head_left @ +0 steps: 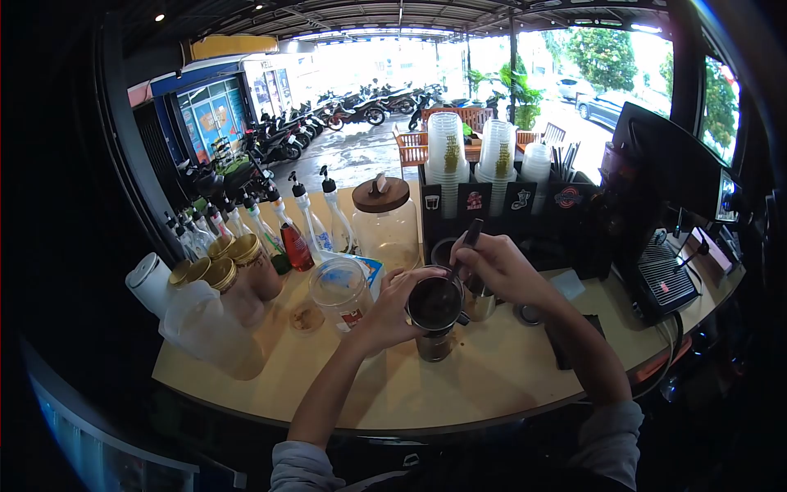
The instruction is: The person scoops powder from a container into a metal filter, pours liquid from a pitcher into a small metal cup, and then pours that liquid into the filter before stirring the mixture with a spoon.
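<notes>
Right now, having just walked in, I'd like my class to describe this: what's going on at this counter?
At a light-coloured counter, a person's left hand grips a dark round cup. The right hand holds a dark-handled utensil pointing down into it. A clear jar stands beside the left hand. The cup's contents are too dark to identify.

- Black: the handle (473,233) I pinch
- Dark brown: the inside of the cup (434,307) I grip
- Pale grey: my sleeves (302,466)
- Red: one bottle (297,248)
- Gold: the jar lids (243,247)
- Pale yellow: the counter (508,369)
</notes>
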`<state>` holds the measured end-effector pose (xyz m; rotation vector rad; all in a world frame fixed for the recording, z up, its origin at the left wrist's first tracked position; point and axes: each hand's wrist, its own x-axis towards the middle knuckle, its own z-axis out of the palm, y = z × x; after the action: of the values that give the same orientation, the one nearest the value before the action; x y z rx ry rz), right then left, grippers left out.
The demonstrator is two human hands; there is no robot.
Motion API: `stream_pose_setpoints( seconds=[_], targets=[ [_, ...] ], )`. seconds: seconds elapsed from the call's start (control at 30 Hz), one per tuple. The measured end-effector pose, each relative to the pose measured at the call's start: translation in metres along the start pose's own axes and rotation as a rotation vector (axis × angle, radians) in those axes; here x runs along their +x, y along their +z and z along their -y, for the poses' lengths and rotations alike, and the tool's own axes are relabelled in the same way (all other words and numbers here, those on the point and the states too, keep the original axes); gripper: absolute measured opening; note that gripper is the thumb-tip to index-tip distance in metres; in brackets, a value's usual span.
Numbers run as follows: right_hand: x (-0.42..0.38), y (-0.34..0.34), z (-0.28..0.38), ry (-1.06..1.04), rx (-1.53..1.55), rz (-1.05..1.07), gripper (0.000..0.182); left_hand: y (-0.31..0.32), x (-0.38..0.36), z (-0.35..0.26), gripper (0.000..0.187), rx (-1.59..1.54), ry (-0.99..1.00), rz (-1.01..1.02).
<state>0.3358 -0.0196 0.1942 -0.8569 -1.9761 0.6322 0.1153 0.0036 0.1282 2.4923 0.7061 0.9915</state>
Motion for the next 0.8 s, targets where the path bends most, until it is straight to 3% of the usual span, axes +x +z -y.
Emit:
stream_pose_setpoints(
  seconds=[0.07, 0.2, 0.37, 0.43, 0.5, 0.57, 0.7, 0.8],
  targets=[
    [-0.001, 0.005, -0.005, -0.109, 0.075, 0.024, 0.018, 0.000, 0.000, -0.001, 0.082, 0.008, 0.003, -0.004],
    [-0.002, -0.004, 0.013, 0.038, 0.032, -0.016, 0.018, -0.001, 0.001, -0.003, 0.082, 0.000, -0.008, -0.005],
    [-0.005, 0.001, 0.000, -0.085, -0.035, 0.079, 0.018, -0.002, 0.000, -0.004, 0.083, -0.005, 0.001, -0.009],
    [-0.006, -0.001, 0.011, 0.012, 0.034, -0.055, 0.017, 0.000, 0.000, -0.003, 0.084, -0.006, -0.001, -0.023],
    [-0.007, 0.004, 0.007, -0.020, 0.093, -0.072, 0.016, 0.001, -0.001, -0.002, 0.084, -0.023, -0.001, -0.034],
    [-0.010, 0.005, 0.008, -0.112, -0.071, 0.005, 0.015, 0.002, -0.001, 0.000, 0.085, -0.043, 0.001, -0.040],
    [-0.009, 0.012, 0.006, -0.101, 0.017, -0.169, 0.015, 0.002, -0.002, -0.003, 0.085, -0.042, -0.008, -0.037],
    [-0.014, 0.014, 0.009, -0.060, -0.106, -0.082, 0.016, 0.004, 0.000, -0.002, 0.085, -0.045, -0.009, -0.037]
  ],
)
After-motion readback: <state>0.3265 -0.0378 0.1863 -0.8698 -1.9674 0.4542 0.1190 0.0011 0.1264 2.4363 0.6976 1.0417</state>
